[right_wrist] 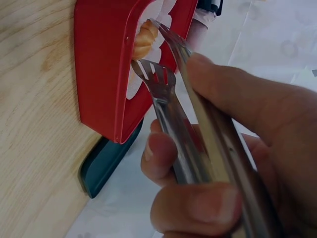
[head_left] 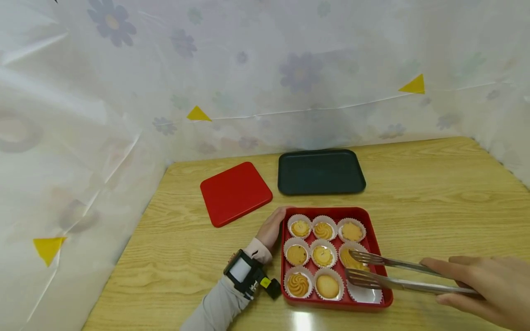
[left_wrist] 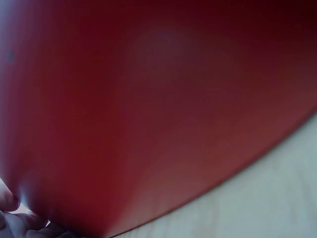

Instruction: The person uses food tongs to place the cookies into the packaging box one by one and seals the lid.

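Observation:
A red square box (head_left: 285,299) holds rows of cookies in white paper cups. My left hand (head_left: 271,229) lies against its left wall near the far corner; its fingertips are mostly hidden there. Close up, the left wrist view shows the red wall and part of the fingers (left_wrist: 20,223). My right hand (head_left: 492,285) grips metal tongs (head_left: 414,286) with slotted ends. Those ends are spread around a twisted cookie (right_wrist: 144,42) in the right column's middle cup; contact cannot be told. A cup (head_left: 364,295) at the near right corner shows its bare bottom.
Behind the box lies a dark green tray (head_left: 320,172). A red lid (head_left: 236,193) rests on the wooden table (head_left: 434,184) to the left of the tray. Flowered plastic sheeting (head_left: 265,69) with yellow triangles surrounds the table's far and side edges.

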Demonstrator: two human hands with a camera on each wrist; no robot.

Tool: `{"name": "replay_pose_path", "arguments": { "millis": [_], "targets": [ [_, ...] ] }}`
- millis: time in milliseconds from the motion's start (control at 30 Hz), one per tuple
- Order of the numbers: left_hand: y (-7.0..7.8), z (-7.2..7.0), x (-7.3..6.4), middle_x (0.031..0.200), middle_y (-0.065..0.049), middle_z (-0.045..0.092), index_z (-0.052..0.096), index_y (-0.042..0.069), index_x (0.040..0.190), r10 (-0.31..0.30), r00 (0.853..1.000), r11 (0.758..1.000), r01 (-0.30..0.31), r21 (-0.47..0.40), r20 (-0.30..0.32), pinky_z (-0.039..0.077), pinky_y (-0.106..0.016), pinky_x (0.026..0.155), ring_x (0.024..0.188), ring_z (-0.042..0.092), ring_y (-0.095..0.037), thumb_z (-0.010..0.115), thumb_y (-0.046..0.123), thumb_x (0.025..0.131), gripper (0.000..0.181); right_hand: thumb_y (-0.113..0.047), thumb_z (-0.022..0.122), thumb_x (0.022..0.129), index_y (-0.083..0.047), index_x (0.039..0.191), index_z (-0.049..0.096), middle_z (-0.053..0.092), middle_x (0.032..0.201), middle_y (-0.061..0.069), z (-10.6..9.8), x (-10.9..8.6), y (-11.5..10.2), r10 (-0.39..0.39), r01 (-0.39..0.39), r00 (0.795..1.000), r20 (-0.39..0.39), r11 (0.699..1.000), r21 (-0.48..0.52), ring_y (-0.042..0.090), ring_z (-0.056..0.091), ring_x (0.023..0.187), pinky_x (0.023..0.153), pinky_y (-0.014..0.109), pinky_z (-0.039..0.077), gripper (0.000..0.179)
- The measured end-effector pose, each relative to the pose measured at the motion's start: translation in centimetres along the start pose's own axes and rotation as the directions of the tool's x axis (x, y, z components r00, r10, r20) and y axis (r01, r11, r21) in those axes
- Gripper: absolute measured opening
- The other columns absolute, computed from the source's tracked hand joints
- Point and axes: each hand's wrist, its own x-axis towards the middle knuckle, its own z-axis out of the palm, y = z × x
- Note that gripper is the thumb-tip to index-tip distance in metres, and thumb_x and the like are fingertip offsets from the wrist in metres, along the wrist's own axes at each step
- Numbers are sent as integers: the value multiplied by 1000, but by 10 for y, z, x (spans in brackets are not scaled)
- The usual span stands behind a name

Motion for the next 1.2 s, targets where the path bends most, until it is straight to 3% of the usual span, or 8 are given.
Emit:
{"name": "replay_pose_path", "arguments": {
  "millis": [133,300,367,567,733,967,1200],
  "targets": [
    [0,0,0,134,-12,54,52,7,137,-3,1000,1000,3,2,-2,26,-47,113,126,45,-25,33,29,106,42,-39,70,86,-5,120,65,53,77,-20,-1,1,3,2,-3,997,76,1000,17,-10,31,47,43,20,27,49],
    [-1,1,1,136,-11,53,51,7,138,-9,1000,1000,9,4,-7,25,-47,113,127,44,-25,34,30,106,43,-43,68,87,-5,121,65,68,89,3,-4,6,4,22,-30,983,183,999,40,-7,47,50,44,23,40,51],
    [-1,1,2,137,-11,53,51,6,138,-9,1000,1000,9,6,-9,24,-47,114,128,43,-25,34,30,106,44,-47,66,87,-7,121,66,70,94,11,-5,9,3,41,-51,972,230,998,36,-3,53,52,45,27,45,53],
    [0,0,0,135,-11,54,52,8,137,-16,1000,1000,16,-2,-8,25,-48,113,126,45,-25,33,31,106,43,-56,62,85,-12,124,65,69,101,18,-10,18,-4,110,-117,939,326,993,2,4,57,52,46,31,46,58],
    [0,1,0,136,-11,53,52,9,137,-20,1000,1000,20,-3,-10,25,-48,113,126,44,-24,34,32,106,43,-60,62,83,-15,122,66,70,101,16,-9,24,-7,128,-116,932,339,992,-55,11,60,54,50,38,51,60],
    [0,0,1,134,-11,54,52,9,137,-26,1000,1000,26,-8,-6,25,-48,113,125,45,-25,34,32,106,43,-59,64,82,-15,121,66,70,100,16,-7,23,-9,140,-121,942,306,990,-78,3,49,45,44,26,40,60],
    [0,0,0,135,-11,53,52,8,137,-11,1000,1000,11,12,-13,25,-47,113,126,44,-25,34,30,106,42,-61,65,80,-17,120,66,70,99,12,-7,25,-9,144,-119,941,307,988,-98,5,52,49,44,26,41,60]
  ]
}}
